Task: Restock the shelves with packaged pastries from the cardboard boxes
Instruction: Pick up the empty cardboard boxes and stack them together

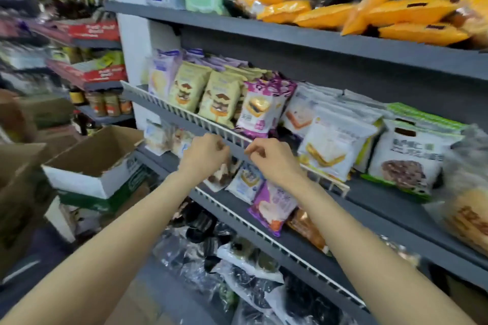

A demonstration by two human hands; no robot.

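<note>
Head view: I see my left hand and right hand at the white wire rail, fingers curled and holding nothing I can make out. Packaged pastries stand behind the rail; an open cardboard box sits left of it.

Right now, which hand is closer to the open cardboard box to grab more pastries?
Probably the left hand. Both hands are up at the white shelf rail, but the open cardboard box sits down on the left side, so the right hand would have to cross over.
</note>
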